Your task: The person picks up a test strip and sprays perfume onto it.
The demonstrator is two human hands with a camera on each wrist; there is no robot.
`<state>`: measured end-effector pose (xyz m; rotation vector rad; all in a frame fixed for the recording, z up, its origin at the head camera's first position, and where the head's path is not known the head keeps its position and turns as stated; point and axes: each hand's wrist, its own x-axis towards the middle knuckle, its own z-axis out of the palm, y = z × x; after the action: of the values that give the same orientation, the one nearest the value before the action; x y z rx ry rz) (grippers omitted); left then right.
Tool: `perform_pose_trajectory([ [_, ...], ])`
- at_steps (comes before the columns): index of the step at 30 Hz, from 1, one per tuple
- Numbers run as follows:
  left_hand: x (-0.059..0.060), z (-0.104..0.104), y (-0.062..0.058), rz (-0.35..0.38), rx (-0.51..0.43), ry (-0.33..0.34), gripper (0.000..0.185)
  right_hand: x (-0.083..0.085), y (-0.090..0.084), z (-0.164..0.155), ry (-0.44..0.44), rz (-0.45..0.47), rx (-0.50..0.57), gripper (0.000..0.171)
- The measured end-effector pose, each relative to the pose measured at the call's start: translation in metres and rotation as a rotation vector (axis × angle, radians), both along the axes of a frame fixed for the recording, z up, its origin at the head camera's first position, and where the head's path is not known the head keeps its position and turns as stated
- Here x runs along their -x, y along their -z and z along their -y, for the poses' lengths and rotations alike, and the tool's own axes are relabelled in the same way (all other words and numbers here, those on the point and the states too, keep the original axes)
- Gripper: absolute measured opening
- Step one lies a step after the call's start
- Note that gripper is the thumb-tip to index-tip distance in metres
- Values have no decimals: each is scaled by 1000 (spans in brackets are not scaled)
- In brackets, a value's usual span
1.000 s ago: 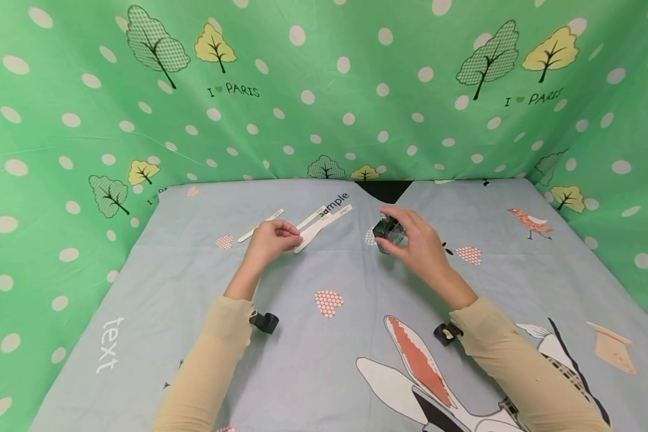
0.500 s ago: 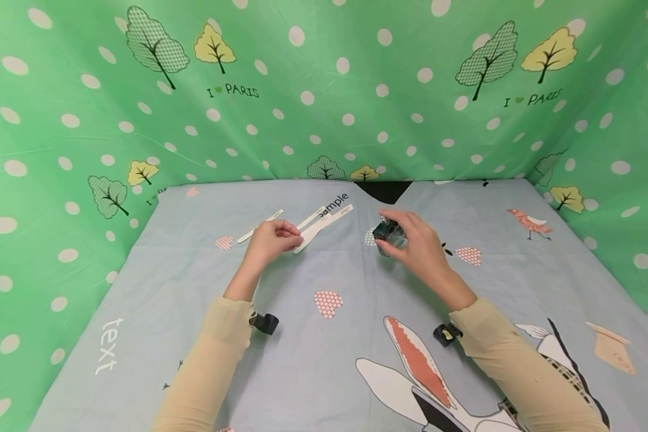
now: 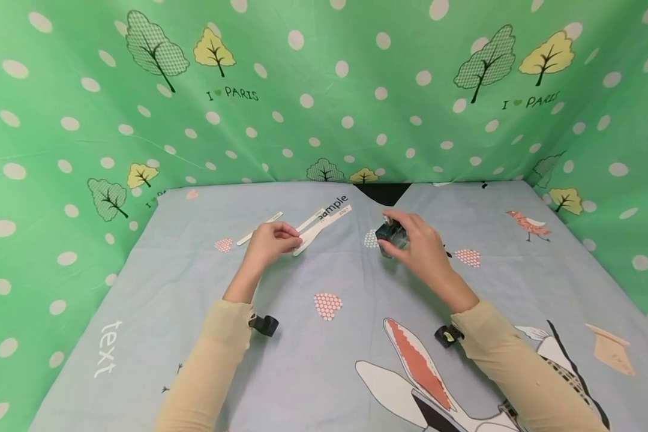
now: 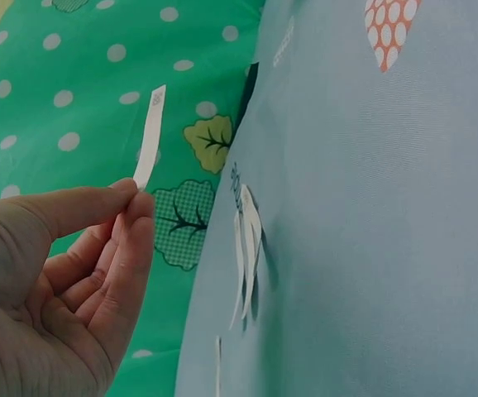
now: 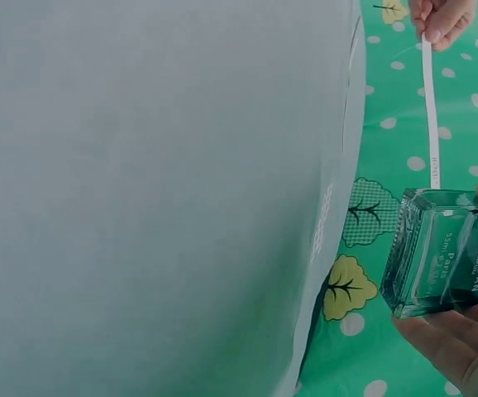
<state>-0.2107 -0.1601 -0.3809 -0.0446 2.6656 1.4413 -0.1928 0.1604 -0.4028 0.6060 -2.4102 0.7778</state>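
Observation:
My left hand pinches one end of a narrow white paper test strip between thumb and fingertips. The strip's free end points up and to the right in the head view, toward the bottle. My right hand grips a dark green square glass perfume bottle, held above the table with fingers and thumb around it. The index finger lies at the sprayer on top. In the right wrist view the strip's free end appears close to the bottle's edge; the true distance is hard to tell.
Several more white strips lie on the table below the left hand, among them one strip on the left and an overlapping pair. A grey-blue printed cloth covers the table. Green dotted fabric hangs behind and at both sides.
My right hand and the bottle have shifted very slightly to the right. My left hand and its strip look nearly still. The head view has tilted a little.

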Motion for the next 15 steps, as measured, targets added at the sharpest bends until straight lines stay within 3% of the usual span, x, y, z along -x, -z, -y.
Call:
perform_pose_trajectory([
  [7, -1, 4, -2, 1, -32, -7, 19, -1, 2, -1, -5, -5, 0, 59],
  [15, 1, 10, -5, -1, -4, -27, 20, -2, 1, -3, 3, 9, -3, 60],
])
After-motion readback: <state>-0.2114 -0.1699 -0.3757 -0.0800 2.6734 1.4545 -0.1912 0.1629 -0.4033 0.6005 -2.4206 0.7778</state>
